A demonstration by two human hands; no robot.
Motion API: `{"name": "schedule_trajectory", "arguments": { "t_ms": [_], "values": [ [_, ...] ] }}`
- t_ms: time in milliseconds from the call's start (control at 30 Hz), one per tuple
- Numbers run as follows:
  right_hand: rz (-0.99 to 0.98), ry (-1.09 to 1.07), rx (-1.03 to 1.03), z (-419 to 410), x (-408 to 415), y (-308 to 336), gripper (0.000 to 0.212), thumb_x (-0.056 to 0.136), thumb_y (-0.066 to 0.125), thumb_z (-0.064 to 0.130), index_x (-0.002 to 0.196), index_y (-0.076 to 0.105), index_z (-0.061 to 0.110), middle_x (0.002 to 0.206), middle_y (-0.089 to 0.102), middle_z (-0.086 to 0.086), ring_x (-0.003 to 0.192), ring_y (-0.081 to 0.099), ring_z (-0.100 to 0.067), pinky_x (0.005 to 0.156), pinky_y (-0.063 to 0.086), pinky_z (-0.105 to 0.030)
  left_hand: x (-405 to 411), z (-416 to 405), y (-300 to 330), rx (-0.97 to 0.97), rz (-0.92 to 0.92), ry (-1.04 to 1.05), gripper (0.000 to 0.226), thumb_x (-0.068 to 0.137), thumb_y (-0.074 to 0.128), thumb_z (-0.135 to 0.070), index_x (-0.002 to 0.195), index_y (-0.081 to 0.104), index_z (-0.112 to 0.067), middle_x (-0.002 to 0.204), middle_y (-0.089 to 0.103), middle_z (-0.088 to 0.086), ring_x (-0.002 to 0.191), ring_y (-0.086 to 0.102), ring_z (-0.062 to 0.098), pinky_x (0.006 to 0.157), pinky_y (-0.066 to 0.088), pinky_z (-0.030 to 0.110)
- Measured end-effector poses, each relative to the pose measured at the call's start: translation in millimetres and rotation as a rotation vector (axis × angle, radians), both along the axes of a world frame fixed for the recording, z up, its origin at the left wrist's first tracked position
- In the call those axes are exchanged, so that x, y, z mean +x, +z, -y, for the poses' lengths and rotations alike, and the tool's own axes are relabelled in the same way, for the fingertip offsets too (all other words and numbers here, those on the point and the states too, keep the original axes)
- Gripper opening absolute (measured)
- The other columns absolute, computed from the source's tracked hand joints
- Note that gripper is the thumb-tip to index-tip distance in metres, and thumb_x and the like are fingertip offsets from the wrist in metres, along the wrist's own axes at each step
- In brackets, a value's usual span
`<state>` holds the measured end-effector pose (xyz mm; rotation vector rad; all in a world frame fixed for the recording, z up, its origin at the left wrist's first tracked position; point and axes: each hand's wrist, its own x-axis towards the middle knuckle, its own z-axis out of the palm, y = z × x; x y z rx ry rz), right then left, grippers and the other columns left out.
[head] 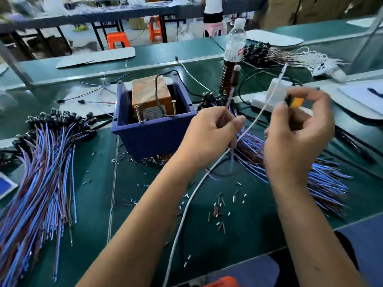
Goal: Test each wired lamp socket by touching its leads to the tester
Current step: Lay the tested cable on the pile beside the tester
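My left hand (209, 131) pinches the blue and brown leads of one wired lamp socket (235, 76), which stands upright above the hand with a small bulb on top. My right hand (298, 131) grips a small orange and black object (295, 102) between thumb and fingers; it is blurred. The tester (152, 96), an orange box with two upright screws, sits in a blue bin (153, 129) left of my left hand. One heap of wired sockets (41, 162) lies at the left, another heap of sockets (310, 168) under my right hand.
A white cable (186, 206) runs across the green mat from the front edge up past my hands. A water bottle (235, 41) and a brown bottle (227, 73) stand behind. A white power strip (275, 94) lies right of centre. Cut wire bits litter the mat.
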<state>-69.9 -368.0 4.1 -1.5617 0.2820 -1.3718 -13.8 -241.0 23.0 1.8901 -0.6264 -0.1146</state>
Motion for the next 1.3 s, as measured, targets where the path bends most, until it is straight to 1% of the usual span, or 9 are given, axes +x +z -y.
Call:
{"name": "schedule_trajectory", "arguments": {
  "t_ms": [100, 333, 467, 633, 767, 867, 933, 1100, 1300],
  "values": [
    [0.055, -0.162, 0.066, 41.6, -20.7, 13.6, 0.018, 0.092, 0.057, 0.011, 0.096, 0.055, 0.028, 0.06, 0.052, -0.022, 0.047, 0.047, -0.037, 0.045, 0.033, -0.045, -4.4, 64.7, 6.5, 0.061, -0.39, -0.274, 0.04, 0.11, 0.046, -0.031, 0.087, 0.067, -0.006, 0.054, 0.059, 0.001, 0.036, 0.032, 0.009, 0.038, 0.025, 0.016],
    [-0.049, -0.359, 0.052, 91.9, -49.0, 24.0, 0.032, 0.089, 0.074, 0.047, 0.094, 0.051, 0.025, 0.064, 0.055, 0.018, 0.055, 0.05, -0.015, 0.061, 0.044, -0.039, -8.1, 146.3, -17.2, -0.159, -1.002, -0.308, 0.039, 0.111, 0.022, -0.004, 0.079, 0.043, -0.009, 0.062, 0.043, -0.002, 0.029, 0.026, 0.002, 0.031, 0.019, 0.014],
    [-0.01, -0.494, -0.064, 98.5, -53.7, 31.3, 0.054, 0.096, 0.059, 0.069, 0.11, 0.052, 0.017, 0.092, 0.054, 0.002, 0.078, 0.053, -0.015, 0.074, 0.045, -0.027, 10.3, 140.6, -18.5, -0.552, -1.103, -0.003, 0.035, 0.11, 0.022, 0.004, 0.082, 0.042, -0.002, 0.073, 0.045, 0.009, 0.031, 0.038, 0.001, 0.038, 0.036, 0.013],
    [-0.342, -0.344, -0.494, 77.3, -26.2, 28.4, 0.04, 0.103, 0.056, 0.044, 0.114, 0.063, 0.007, 0.121, 0.059, -0.017, 0.114, 0.057, -0.033, 0.095, 0.041, -0.039, 29.8, 120.0, -15.1, -0.853, -1.026, 0.201, 0.023, 0.111, 0.036, -0.002, 0.094, 0.051, -0.001, 0.082, 0.056, 0.016, 0.064, 0.057, 0.017, 0.058, 0.056, 0.019],
    [-0.769, 0.205, -0.469, 49.9, -2.6, 13.5, 0.035, 0.109, 0.05, 0.038, 0.135, 0.056, 0.015, 0.112, 0.073, -0.011, 0.104, 0.067, -0.033, 0.082, 0.045, -0.032, 42.3, 107.1, -12.4, -0.971, -0.959, 0.185, 0.025, 0.108, 0.042, 0.001, 0.087, 0.055, 0.002, 0.084, 0.058, 0.016, 0.069, 0.06, 0.018, 0.075, 0.056, 0.031],
    [-0.839, 0.3, -0.505, 43.9, 3.2, 6.9, 0.039, 0.106, 0.056, 0.04, 0.14, 0.051, 0.022, 0.093, 0.073, -0.012, 0.087, 0.069, -0.034, 0.082, 0.053, -0.043, 47.3, 100.2, -10.6, -1.029, -0.963, 0.204, 0.023, 0.107, 0.045, 0.002, 0.087, 0.057, 0.003, 0.086, 0.058, 0.017, 0.074, 0.059, 0.021, 0.08, 0.056, 0.032],
    [-0.831, 0.324, -0.478, 48.9, 2.5, 8.2, 0.037, 0.1, 0.068, 0.038, 0.131, 0.059, 0.019, 0.081, 0.071, -0.004, 0.072, 0.066, -0.02, 0.073, 0.052, -0.031, 51.5, 93.7, -11.4, -1.052, -0.923, 0.24, 0.02, 0.105, 0.049, 0.003, 0.088, 0.059, 0.002, 0.084, 0.06, 0.016, 0.072, 0.061, 0.02, 0.077, 0.058, 0.029],
    [-0.77, 0.196, -0.502, 56.5, -9.3, 17.7, 0.01, 0.094, 0.075, 0.026, 0.085, 0.074, 0.022, 0.064, 0.065, 0.011, 0.059, 0.06, -0.004, 0.054, 0.04, -0.008, 55.5, 75.7, -20.5, -0.683, -0.696, 0.421, 0.014, 0.1, 0.063, -0.004, 0.087, 0.063, -0.007, 0.066, 0.061, 0.005, 0.044, 0.056, 0.008, 0.052, 0.056, 0.023],
    [-0.934, 0.011, -0.597, 44.4, -6.4, -3.9, 0.026, 0.085, 0.083, 0.035, 0.07, 0.066, 0.024, 0.072, 0.069, 0.003, 0.073, 0.067, -0.023, 0.072, 0.056, -0.034, 51.7, 59.8, -55.1, 0.415, 0.125, 0.488, 0.038, 0.092, 0.074, -0.046, 0.084, 0.068, -0.009, 0.078, 0.07, 0.008, 0.075, 0.067, 0.03, 0.073, 0.056, 0.035]
  ]
}}
